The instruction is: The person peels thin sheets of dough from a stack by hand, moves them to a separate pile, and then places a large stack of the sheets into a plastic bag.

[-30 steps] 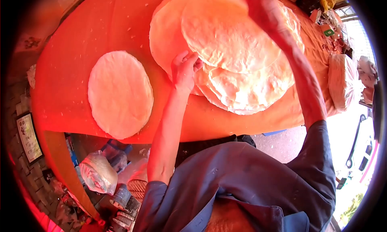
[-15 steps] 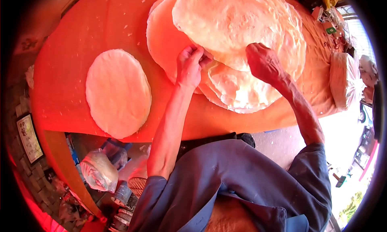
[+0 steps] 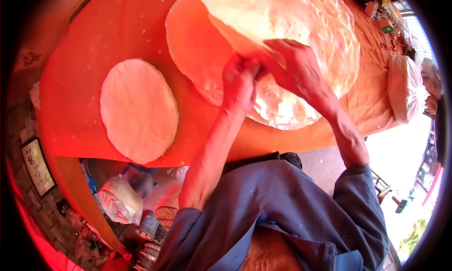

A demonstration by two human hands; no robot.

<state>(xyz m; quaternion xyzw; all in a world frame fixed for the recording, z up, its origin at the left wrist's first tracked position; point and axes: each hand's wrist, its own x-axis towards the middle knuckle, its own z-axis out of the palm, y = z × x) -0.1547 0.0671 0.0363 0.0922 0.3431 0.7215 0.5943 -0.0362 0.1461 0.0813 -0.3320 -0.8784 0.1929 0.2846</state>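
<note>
A pile of large, thin round flatbreads (image 3: 292, 16) covers the far middle of the table, their edges overlapping unevenly. At the near edge of the top sheet, my left hand (image 3: 240, 82) is closed in a pinch on the flatbread. Close against it, my right hand (image 3: 301, 68) bends over the same edge, its fingers drawn together and partly blurred. The exact spot between the fingertips is hidden. To the left, a smaller oval flatbread (image 3: 139, 110) lies flat, apart from both hands.
An orange cloth (image 3: 197, 139) covers the table. A plastic-wrapped bundle (image 3: 402, 89) sits at its right end, with small boxes (image 3: 386, 26) behind. Below the table are a clear plastic bag (image 3: 121, 200) and a can (image 3: 148, 224). A framed picture (image 3: 37, 167) stands at far left.
My hands have come together: the left moved right, and the right moved left to meet it. The top flatbread's near edge has lifted and shifted, exposing more of the sheet beneath.
</note>
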